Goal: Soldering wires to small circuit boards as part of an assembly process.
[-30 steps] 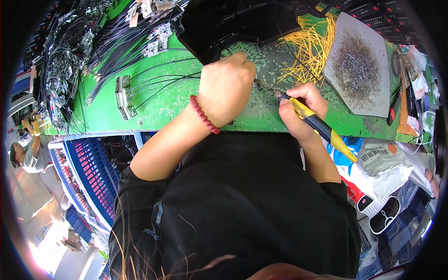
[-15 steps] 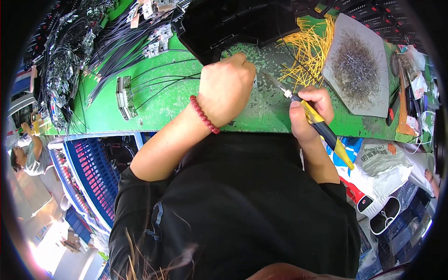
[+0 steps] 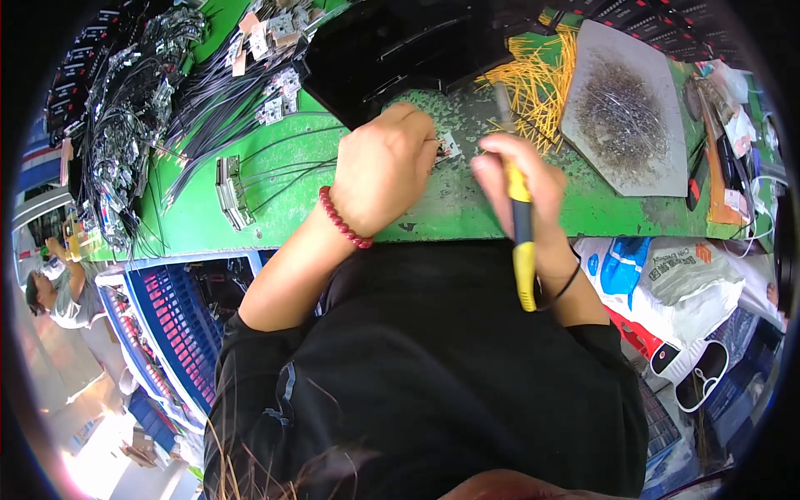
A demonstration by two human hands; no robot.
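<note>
My left hand [image 3: 387, 167], a red bead bracelet on its wrist, is closed over the green bench at the ends of several black wires [image 3: 296, 168]. These wires lead left to a silver metal part [image 3: 232, 193]. Just past the left fingertips a small whitish piece [image 3: 450, 147] shows; its details are too small to make out. My right hand [image 3: 525, 179] grips a soldering iron [image 3: 522, 225] with a yellow and black handle, its tip pointing away from me and blurred. What sits inside my left fingers is hidden.
Yellow wires [image 3: 542, 79] lie loose beyond my right hand, beside a grey board [image 3: 625, 117] with dark debris. A large black object [image 3: 400, 50] stands at the back. Black cables [image 3: 221, 104] pile at the left. A blue crate [image 3: 171, 333] is below the bench edge.
My right hand has shifted left and the soldering iron has swung closer to upright. My left hand has moved slightly left. The whitish piece beside its fingertips now shows more plainly.
</note>
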